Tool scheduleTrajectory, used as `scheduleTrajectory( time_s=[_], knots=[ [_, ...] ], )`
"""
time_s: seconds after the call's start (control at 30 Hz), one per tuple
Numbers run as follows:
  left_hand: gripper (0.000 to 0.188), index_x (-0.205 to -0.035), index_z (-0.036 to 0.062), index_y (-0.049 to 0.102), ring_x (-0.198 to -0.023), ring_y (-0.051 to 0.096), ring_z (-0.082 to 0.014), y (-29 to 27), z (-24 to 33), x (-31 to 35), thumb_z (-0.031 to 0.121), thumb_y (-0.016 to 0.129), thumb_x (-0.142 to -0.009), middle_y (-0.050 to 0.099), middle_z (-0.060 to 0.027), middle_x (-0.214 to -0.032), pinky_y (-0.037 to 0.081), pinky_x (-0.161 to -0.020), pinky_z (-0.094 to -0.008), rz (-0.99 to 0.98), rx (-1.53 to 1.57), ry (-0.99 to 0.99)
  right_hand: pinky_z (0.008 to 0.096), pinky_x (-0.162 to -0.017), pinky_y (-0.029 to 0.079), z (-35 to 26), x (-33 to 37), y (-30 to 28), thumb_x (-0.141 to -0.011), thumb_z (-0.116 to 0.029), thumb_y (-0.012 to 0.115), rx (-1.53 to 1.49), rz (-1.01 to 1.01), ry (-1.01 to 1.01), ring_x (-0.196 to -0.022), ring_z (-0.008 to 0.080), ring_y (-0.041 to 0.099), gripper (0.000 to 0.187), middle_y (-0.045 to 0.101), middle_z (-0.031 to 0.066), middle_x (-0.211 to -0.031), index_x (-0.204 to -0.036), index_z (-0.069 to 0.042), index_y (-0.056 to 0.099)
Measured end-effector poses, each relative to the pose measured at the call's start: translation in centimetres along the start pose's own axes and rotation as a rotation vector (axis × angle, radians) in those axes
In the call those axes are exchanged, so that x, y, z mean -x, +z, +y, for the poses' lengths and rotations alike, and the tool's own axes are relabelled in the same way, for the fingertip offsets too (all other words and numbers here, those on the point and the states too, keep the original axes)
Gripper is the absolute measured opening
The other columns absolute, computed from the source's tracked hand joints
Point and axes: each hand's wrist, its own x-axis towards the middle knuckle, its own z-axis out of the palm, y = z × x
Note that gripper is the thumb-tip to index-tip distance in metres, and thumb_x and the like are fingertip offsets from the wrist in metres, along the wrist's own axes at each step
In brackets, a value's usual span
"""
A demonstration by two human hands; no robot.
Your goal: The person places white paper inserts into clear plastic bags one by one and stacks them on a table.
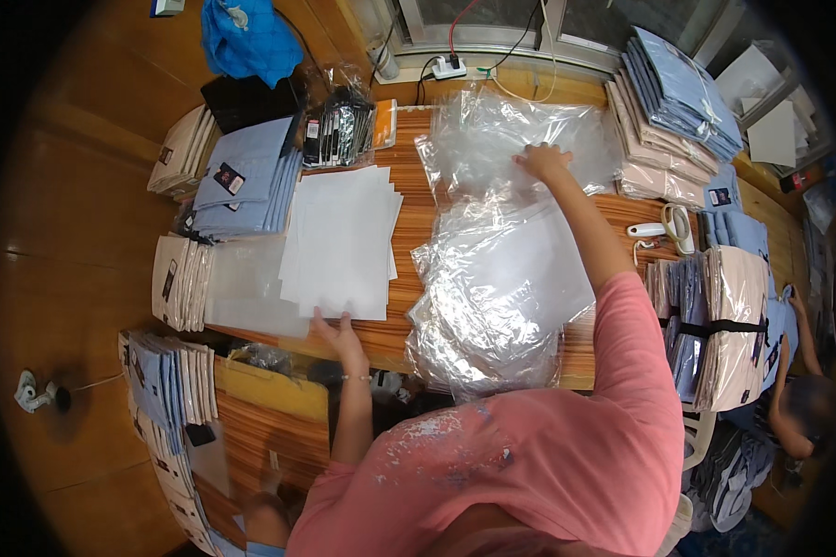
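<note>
Two bare hands work over a striped wooden table (404, 278), each at a separate pile. The left hand (341, 342) is at the near edge of a loosely squared stack of white sheets (339, 237) on the left half of the table; its thumb and fingers stand apart, and contact with the lowest edge is too fine to confirm. The right hand (544, 161) reaches farther out and rests palm down, fingers spread, on the far pile of clear plastic bags (483, 139). Nearer the body, a second, glossy pile of bags (478, 348) overlaps the first, with a single white sheet (548, 260) lying at its right side; whether this sheet is inside a bag cannot be told.

Left of the white stack: folded blue shirts (242, 176), tagged, and beige packs (181, 283). Beyond it: a bundle of dark tags (339, 135) beside an orange packet (385, 125). Right of the bags: tied blue packs (678, 93) on top of beige ones, scissors with white handles (678, 227), and packs bound by a black strap (738, 327). At the far right edge, another person (794, 418) is partly visible.
</note>
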Motion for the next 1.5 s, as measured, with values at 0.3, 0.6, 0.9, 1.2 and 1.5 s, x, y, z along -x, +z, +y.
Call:
scheduleTrajectory(
  time_s=[0.3,0.6,0.9,1.2,1.5],
  knots=[
    [0.035,-0.121,0.0032,0.055,-0.127,0.038,-0.0291,4.0,2.0,6.1,0.004,0.057,-0.086,0.042,-0.0149,-0.136,0.030,-0.106,-0.0372,-0.774,-0.402,0.528,0.0460,-0.094,0.041,4.6,-0.3,3.3,-0.087,-0.037,0.058,-0.417,0.899,-0.365,-0.110,0.0393,0.051,0.044,0.052,0.0245,-0.122,-0.121,-0.008,0.056],
    [0.041,-0.126,0.0130,0.057,-0.120,0.041,-0.0299,6.0,1.0,12.5,0.030,0.058,-0.088,0.049,-0.0116,-0.130,0.026,-0.102,-0.0513,-0.911,-0.956,0.967,0.0525,-0.094,0.037,0.5,27.0,11.8,-0.084,-0.025,0.063,-0.343,0.375,-0.546,-0.119,0.0298,0.046,0.038,0.051,0.0120,-0.126,-0.120,-0.015,0.059],
    [0.029,-0.113,0.0119,0.065,-0.126,0.042,-0.0283,15.6,3.2,12.3,0.028,0.053,-0.091,0.056,-0.0109,-0.124,0.025,-0.105,-0.0556,-1.181,-0.285,0.994,0.0471,-0.085,0.039,2.6,31.6,14.5,-0.079,-0.016,0.065,-0.309,0.334,-0.385,-0.109,0.0272,0.049,0.038,0.053,0.0109,-0.118,-0.115,-0.010,0.057],
    [0.053,-0.143,0.0359,0.033,-0.143,0.013,-0.0267,21.2,-1.6,10.7,0.043,0.046,-0.093,0.019,-0.0021,-0.155,0.009,-0.111,-0.0604,-1.264,-0.861,1.265,0.0411,-0.076,0.046,2.7,30.1,13.6,-0.077,-0.007,0.060,-0.328,0.365,-0.424,-0.093,0.0277,0.056,0.019,0.060,0.0097,-0.102,-0.096,-0.004,0.059],
    [0.054,-0.142,0.0359,0.034,-0.143,0.011,-0.0276,21.5,-2.3,10.1,0.052,0.045,-0.092,0.017,-0.0035,-0.155,0.008,-0.111,-0.0617,-1.279,-0.820,1.199,0.0386,-0.074,0.050,3.5,31.8,12.6,-0.075,-0.003,0.055,-0.402,0.318,-0.673,-0.085,0.0291,0.058,0.010,0.061,0.0117,-0.087,-0.084,-0.003,0.059]
  ],
)
